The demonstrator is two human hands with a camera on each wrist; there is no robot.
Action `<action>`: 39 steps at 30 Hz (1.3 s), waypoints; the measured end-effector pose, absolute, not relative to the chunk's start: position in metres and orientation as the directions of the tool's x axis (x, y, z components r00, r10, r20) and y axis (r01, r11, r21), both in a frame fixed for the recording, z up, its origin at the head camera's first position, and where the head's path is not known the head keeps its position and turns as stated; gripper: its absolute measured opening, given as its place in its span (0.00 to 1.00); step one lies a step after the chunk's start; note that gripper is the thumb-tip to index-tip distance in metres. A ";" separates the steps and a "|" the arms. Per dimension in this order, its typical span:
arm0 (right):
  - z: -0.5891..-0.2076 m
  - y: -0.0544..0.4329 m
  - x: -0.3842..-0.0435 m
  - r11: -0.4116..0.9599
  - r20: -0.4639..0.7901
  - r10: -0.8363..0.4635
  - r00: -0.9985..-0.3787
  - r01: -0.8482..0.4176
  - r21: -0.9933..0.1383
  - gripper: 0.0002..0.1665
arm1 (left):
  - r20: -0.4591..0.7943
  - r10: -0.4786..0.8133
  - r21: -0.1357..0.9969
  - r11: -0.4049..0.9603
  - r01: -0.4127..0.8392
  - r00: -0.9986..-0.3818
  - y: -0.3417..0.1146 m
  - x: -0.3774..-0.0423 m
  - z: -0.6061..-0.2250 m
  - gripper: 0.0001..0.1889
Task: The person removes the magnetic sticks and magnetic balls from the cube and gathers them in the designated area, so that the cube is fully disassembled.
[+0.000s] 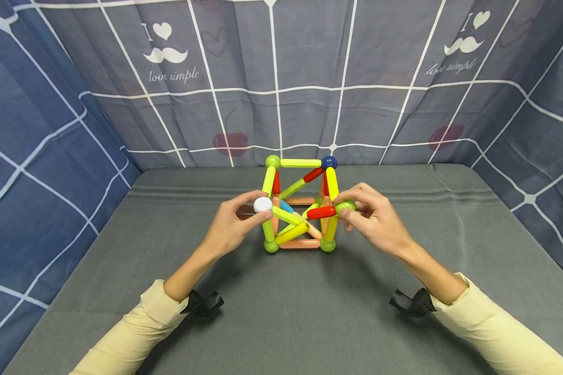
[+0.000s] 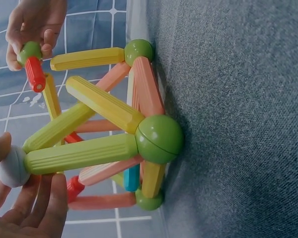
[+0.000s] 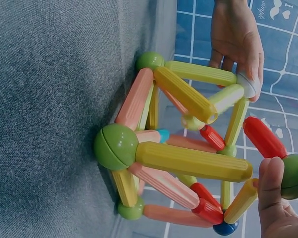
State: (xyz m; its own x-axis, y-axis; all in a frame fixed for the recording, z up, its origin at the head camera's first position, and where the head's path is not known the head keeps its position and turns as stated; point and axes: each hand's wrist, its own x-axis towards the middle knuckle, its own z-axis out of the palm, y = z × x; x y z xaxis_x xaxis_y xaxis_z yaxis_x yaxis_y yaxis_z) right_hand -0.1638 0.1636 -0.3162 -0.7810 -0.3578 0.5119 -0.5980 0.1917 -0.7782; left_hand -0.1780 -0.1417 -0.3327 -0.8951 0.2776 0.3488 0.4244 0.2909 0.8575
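A cube-like frame of magnetic rods and balls stands on the table between both hands. My left hand [image 1: 230, 224] pinches the white ball [image 1: 262, 204] at its upper front-left corner, above a lime upright rod [image 2: 82, 152]. From that ball a second lime rod [image 1: 286, 216] slants inward, near the upper end of a yellow rod [image 1: 293, 233]; whether they touch I cannot tell. My right hand [image 1: 375, 219] grips a green ball [image 1: 345, 207] carrying a red rod [image 1: 321, 212], whose far end is free. The front-right yellow upright [image 3: 193, 161] ends close by the right fingers.
At the frame's back top are another green ball [image 1: 272, 162] and a dark blue ball [image 1: 329, 162], joined by a lime rod [image 1: 301, 163]. Pink rods [image 1: 300, 244] form the base. A grey cloth [image 1: 281, 312] covers the table, with a checked curtain [image 1: 309, 67] behind.
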 end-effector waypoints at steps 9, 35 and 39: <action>-0.311 0.167 -0.159 0.191 0.502 -0.306 -0.809 -0.569 -0.800 0.13 | 0.323 0.276 0.871 0.288 0.399 -0.905 -0.141 -0.178 -0.332 0.22; -0.326 0.215 -0.157 0.068 0.584 -0.133 -0.801 -0.595 -0.801 0.11 | 0.269 0.289 0.889 0.292 0.352 -0.919 -0.141 -0.178 -0.332 0.26; -0.331 0.221 -0.156 0.102 0.551 -0.114 -0.827 -0.562 -0.821 0.12 | 0.265 0.282 0.891 0.294 0.346 -0.922 -0.141 -0.179 -0.332 0.25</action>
